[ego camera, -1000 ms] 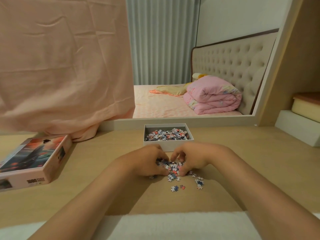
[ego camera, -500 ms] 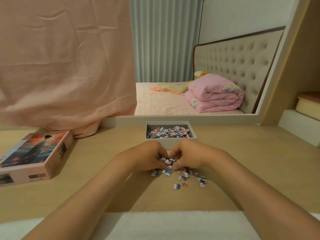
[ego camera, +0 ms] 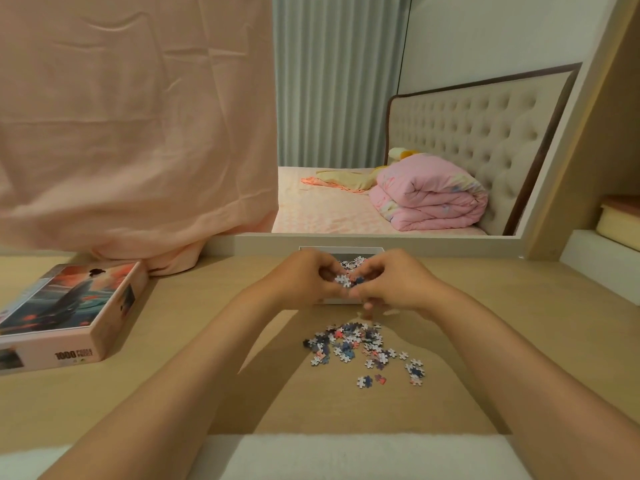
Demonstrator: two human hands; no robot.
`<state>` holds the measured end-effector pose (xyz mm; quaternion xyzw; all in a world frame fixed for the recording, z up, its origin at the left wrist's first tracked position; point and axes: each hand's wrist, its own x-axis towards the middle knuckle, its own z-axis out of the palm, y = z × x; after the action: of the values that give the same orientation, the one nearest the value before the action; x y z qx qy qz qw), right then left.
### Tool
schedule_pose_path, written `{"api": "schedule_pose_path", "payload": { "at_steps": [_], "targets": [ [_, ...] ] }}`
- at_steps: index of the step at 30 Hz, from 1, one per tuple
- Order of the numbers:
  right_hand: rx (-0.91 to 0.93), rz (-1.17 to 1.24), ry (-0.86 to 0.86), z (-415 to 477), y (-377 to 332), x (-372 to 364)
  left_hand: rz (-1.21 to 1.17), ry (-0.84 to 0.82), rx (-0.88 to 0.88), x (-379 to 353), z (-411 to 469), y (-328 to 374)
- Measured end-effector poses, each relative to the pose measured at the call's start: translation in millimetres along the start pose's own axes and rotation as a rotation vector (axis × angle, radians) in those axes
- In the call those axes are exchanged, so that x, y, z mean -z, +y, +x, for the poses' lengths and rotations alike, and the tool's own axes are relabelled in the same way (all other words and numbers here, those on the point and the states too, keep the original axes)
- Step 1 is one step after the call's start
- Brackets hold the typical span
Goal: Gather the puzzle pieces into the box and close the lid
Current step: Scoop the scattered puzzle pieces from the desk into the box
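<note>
My left hand [ego camera: 304,278] and my right hand [ego camera: 388,284] are cupped together, holding a clump of puzzle pieces [ego camera: 348,280] above the small white box [ego camera: 341,250]. The hands hide most of the box; a few pieces inside show past my fingers. A loose pile of pieces [ego camera: 360,344] lies on the wooden table [ego camera: 207,341] just in front of the box. The box lid [ego camera: 65,313], printed with a picture and "1000", lies at the left.
A peach cloth [ego camera: 131,133] hangs at the back left, touching the table behind the lid. A mirror [ego camera: 415,133] stands behind the box, reflecting a bed. A white shelf step [ego camera: 602,261] is at the right. A white pad [ego camera: 346,455] runs along the near edge.
Both hands scooped up a clump of pieces from the pile and lifted it forward over the box. The rest of the pile stays on the table.
</note>
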<state>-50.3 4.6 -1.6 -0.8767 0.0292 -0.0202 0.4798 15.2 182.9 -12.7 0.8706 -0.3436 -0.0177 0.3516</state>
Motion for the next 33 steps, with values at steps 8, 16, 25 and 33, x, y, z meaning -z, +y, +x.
{"api": "schedule_pose_path", "payload": {
  "at_steps": [8, 16, 25, 33],
  "targets": [
    [0.153, -0.339, 0.239, 50.3, -11.4, 0.7, 0.054, 0.255, -0.027, -1.2, 28.2, -22.3],
    [0.139, -0.51, 0.156, 56.1, 4.5, 2.0, 0.285, 0.186, -0.1, -3.2, 28.0, -40.2],
    [0.232, -0.562, 0.032, 32.7, 16.7, 4.1, 0.481, 0.041, -0.12, -4.5, 21.2, -34.5],
    [0.252, -0.508, -0.06, -6.6, 19.9, 19.3, 0.37, -0.017, -0.16, 0.9, -2.9, 8.4]
  ]
}}
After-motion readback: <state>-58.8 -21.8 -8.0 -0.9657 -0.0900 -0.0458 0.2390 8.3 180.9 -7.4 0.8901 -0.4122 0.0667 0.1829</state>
